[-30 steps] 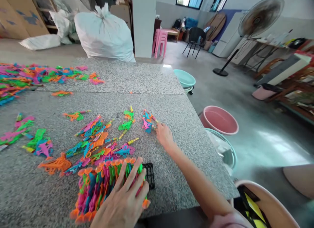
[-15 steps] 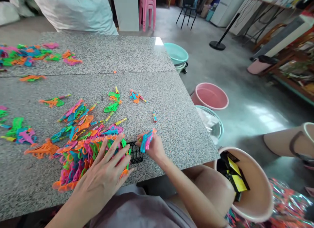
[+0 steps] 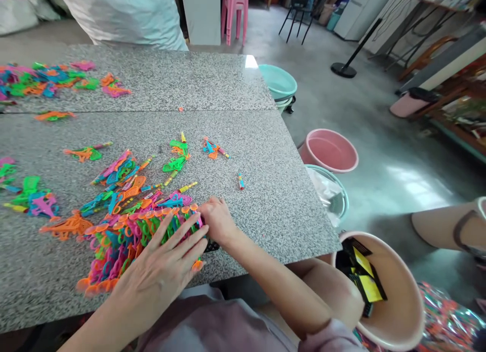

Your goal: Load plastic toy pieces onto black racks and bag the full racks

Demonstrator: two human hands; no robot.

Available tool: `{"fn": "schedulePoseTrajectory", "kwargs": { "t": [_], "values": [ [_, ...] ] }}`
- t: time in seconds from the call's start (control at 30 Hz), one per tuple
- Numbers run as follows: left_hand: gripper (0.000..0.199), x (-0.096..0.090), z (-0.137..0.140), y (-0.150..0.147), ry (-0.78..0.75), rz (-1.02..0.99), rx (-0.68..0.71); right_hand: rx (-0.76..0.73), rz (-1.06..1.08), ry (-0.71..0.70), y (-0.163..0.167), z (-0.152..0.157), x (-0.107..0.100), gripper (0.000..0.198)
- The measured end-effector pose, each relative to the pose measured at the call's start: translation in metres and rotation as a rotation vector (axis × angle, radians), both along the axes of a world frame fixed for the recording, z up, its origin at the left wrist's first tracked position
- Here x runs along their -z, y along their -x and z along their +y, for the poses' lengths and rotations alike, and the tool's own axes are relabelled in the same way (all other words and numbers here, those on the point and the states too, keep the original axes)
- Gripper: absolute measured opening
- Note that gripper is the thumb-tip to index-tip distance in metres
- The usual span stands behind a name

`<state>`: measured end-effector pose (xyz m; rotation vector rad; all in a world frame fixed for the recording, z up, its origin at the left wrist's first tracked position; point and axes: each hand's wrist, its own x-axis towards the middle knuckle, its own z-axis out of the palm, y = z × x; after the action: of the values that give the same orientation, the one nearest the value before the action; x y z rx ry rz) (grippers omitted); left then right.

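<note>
A grey speckled stone table [image 3: 235, 139] carries many loose neon plastic toy pieces [image 3: 121, 175] unsorted toward its left edge. Near the front edge, a packed row of pieces [image 3: 125, 240] lies under the flat, open left hand [image 3: 163, 271]. The right hand [image 3: 216, 221], fingers curled, presses the row's end; whether it grips anything I cannot tell.

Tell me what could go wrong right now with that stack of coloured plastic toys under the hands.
1. The left hand lies flat on the packed row of toys, which sits close to the table edge; a push could slide pieces off.
2. The right hand presses at the row's end, over the black rack; uneven pressure might buckle the row.
3. The loose toys just beyond may tangle in.
</note>
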<state>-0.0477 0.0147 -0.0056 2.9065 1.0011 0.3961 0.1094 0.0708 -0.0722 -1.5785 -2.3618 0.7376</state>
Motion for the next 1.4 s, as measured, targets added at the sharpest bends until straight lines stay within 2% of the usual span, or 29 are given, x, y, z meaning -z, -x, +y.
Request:
{"fn": "schedulePoseTrajectory", "kwargs": {
  "t": [0.07,0.1,0.13,0.2,0.27,0.33,0.37,0.4,0.47,0.53,0.57,0.63,0.67,0.7,0.73,0.83,0.9,0.97,1.03,1.13,1.27,1.33,1.4],
  "values": [
    [0.039,0.005,0.000,0.000,-0.010,-0.017,-0.029,-0.022,0.077,-0.038,-0.012,0.001,0.004,0.012],
    [0.041,0.008,0.000,-0.001,-0.016,-0.035,-0.052,0.023,0.119,-0.073,-0.022,0.003,0.006,0.011],
    [0.043,0.011,-0.001,-0.002,-0.026,-0.056,-0.065,0.125,0.146,-0.112,-0.034,0.007,0.008,0.017],
    [0.044,0.015,-0.002,-0.003,-0.053,-0.084,-0.074,0.436,0.128,-0.163,-0.061,0.019,0.012,0.030],
    [0.041,0.013,-0.004,-0.001,-0.080,-0.111,-0.072,0.636,0.071,-0.137,-0.084,0.032,0.014,0.032],
    [0.044,0.002,-0.003,0.007,-0.046,-0.116,-0.029,0.632,0.078,-0.090,-0.094,0.042,0.013,0.028],
    [0.053,-0.005,-0.001,0.012,-0.001,-0.135,-0.028,0.603,0.124,-0.079,-0.092,0.046,0.010,0.027],
    [0.061,-0.013,0.002,0.018,0.057,-0.180,-0.055,0.576,0.202,-0.075,-0.086,0.047,0.005,0.025],
    [0.066,-0.026,0.016,0.029,0.184,-0.370,-0.202,0.514,0.428,-0.079,-0.062,0.046,-0.012,0.021],
    [0.065,-0.033,0.040,0.036,0.316,-0.604,-0.354,0.360,0.656,-0.077,-0.030,0.044,-0.033,0.022],
    [0.067,-0.034,0.054,0.040,0.397,-0.664,-0.372,0.245,0.730,-0.079,-0.016,0.044,-0.043,0.023],
    [0.057,-0.031,0.083,0.052,0.498,-0.664,-0.406,0.018,0.764,-0.080,0.006,0.052,-0.056,0.024],
    [0.053,-0.030,0.096,0.062,0.513,-0.626,-0.455,-0.044,0.735,-0.071,0.011,0.059,-0.058,0.023],
    [0.052,-0.028,0.108,0.076,0.504,-0.590,-0.522,-0.043,0.681,-0.068,0.011,0.070,-0.057,0.021],
    [0.054,-0.028,0.117,0.094,0.483,-0.565,-0.604,0.022,0.604,-0.077,0.007,0.082,-0.053,0.019],
    [0.064,-0.036,0.131,0.156,0.387,-0.555,-0.800,0.385,0.265,-0.155,-0.017,0.120,-0.032,0.020],
    [0.065,-0.041,0.131,0.183,0.272,-0.483,-0.888,0.461,0.073,-0.179,-0.029,0.137,-0.018,0.024],
    [0.059,-0.040,0.128,0.183,0.310,-0.360,-0.791,0.355,-0.002,-0.168,-0.030,0.144,-0.008,0.024],
    [0.053,-0.027,0.129,0.161,0.465,-0.260,-0.537,0.237,-0.010,-0.189,-0.025,0.143,0.000,0.023],
    [0.047,0.005,0.140,0.115,0.589,-0.176,-0.332,0.266,-0.030,-0.277,-0.025,0.134,0.010,0.025],
    [0.036,0.040,0.155,0.081,0.651,-0.081,-0.276,0.469,-0.138,-0.368,-0.050,0.128,0.024,0.027],
    [0.034,0.047,0.160,0.078,0.665,-0.066,-0.274,0.505,-0.235,-0.358,-0.062,0.130,0.029,0.025],
    [0.032,0.047,0.164,0.083,0.678,-0.073,-0.282,0.475,-0.323,-0.322,-0.066,0.134,0.031,0.021]
  ]
}}
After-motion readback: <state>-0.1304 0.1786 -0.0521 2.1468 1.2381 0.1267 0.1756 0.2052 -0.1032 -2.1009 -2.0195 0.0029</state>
